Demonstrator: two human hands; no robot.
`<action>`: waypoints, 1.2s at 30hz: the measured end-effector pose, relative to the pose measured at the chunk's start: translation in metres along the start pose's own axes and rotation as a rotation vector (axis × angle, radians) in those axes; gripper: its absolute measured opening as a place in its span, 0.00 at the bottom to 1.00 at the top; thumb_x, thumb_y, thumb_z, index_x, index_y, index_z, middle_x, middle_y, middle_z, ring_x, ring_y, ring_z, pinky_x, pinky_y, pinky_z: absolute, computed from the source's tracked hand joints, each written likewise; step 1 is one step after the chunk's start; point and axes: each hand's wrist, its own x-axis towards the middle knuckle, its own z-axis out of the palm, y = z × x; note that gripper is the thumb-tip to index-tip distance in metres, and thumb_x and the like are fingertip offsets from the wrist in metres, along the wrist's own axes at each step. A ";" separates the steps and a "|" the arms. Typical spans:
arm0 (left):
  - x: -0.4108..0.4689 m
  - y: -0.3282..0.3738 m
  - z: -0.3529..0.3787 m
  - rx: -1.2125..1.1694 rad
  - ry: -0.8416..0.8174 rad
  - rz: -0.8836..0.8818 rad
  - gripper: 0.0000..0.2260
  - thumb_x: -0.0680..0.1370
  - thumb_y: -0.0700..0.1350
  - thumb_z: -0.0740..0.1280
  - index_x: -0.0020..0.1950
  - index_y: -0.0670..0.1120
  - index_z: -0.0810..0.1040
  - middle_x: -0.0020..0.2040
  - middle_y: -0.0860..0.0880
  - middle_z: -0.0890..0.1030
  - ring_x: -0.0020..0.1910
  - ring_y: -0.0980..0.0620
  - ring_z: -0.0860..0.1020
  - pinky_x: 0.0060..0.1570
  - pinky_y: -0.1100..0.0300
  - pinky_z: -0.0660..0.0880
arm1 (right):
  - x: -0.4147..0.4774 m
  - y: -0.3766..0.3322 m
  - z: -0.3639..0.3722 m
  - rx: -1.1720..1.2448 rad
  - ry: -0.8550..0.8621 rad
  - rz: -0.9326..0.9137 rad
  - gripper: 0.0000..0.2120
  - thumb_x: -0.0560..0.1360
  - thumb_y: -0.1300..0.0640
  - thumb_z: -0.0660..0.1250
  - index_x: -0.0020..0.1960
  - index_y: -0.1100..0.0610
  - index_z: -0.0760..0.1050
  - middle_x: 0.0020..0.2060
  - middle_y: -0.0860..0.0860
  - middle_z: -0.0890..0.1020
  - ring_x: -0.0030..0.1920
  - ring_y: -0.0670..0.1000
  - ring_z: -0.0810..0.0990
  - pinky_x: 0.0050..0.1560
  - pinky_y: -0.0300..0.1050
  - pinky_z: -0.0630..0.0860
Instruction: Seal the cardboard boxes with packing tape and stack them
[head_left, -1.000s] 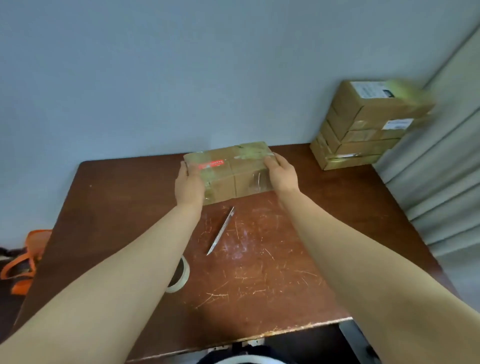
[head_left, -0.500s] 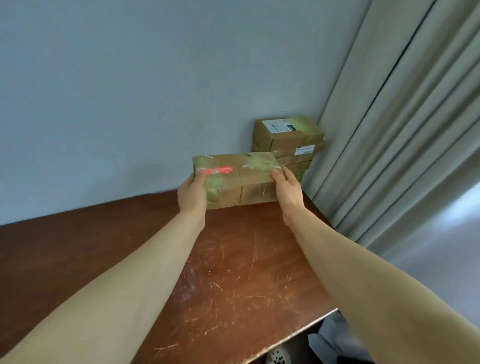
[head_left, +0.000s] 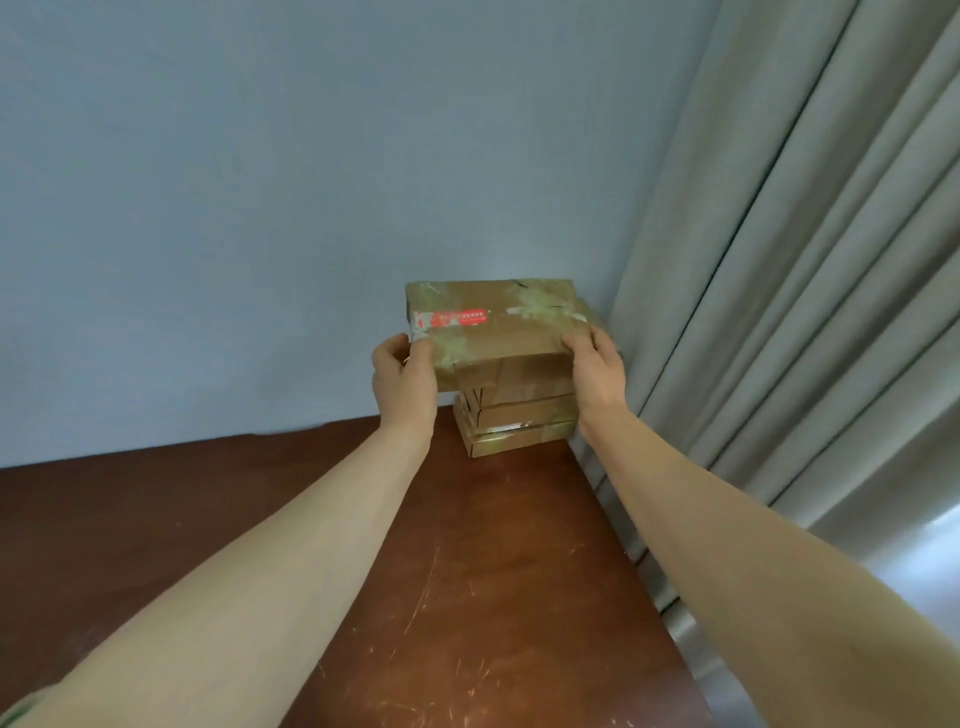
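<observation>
A taped cardboard box (head_left: 498, 325) with a red label on top is held in the air between both hands. My left hand (head_left: 402, 382) grips its left end, thumb on top. My right hand (head_left: 597, 371) grips its right end. The box hovers just above and in front of a stack of sealed boxes (head_left: 519, 421) standing in the table's far right corner. The held box hides the top of that stack. The tape roll is out of view.
The scratched brown table (head_left: 467, 597) stretches toward me. A blue-grey wall (head_left: 260, 234) rises behind it. Grey curtains (head_left: 779, 286) hang along the right edge, close to the stack.
Both hands lifted the box off the table and carried it right and up, over the stack in the corner. The view swung right, so the pen and tape roll dropped out of sight.
</observation>
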 end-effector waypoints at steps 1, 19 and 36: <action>-0.001 0.001 0.005 0.014 0.003 0.013 0.13 0.79 0.43 0.60 0.64 0.45 0.69 0.55 0.52 0.74 0.47 0.61 0.72 0.40 0.71 0.66 | 0.006 -0.001 -0.002 0.010 -0.012 -0.004 0.27 0.73 0.48 0.65 0.71 0.52 0.69 0.67 0.50 0.73 0.67 0.51 0.71 0.70 0.52 0.66; 0.048 0.002 0.079 0.140 -0.262 0.072 0.12 0.74 0.52 0.64 0.55 0.57 0.81 0.59 0.47 0.78 0.57 0.52 0.77 0.60 0.53 0.74 | 0.091 -0.011 -0.030 -0.044 0.115 -0.019 0.18 0.78 0.59 0.61 0.67 0.55 0.71 0.53 0.49 0.77 0.53 0.49 0.75 0.56 0.43 0.72; 0.070 -0.010 0.110 0.111 -0.103 0.031 0.13 0.70 0.34 0.57 0.50 0.42 0.76 0.41 0.46 0.77 0.42 0.49 0.74 0.39 0.57 0.72 | 0.144 0.006 -0.005 -0.191 -0.033 -0.014 0.33 0.76 0.59 0.60 0.78 0.54 0.51 0.76 0.51 0.57 0.75 0.52 0.57 0.75 0.50 0.54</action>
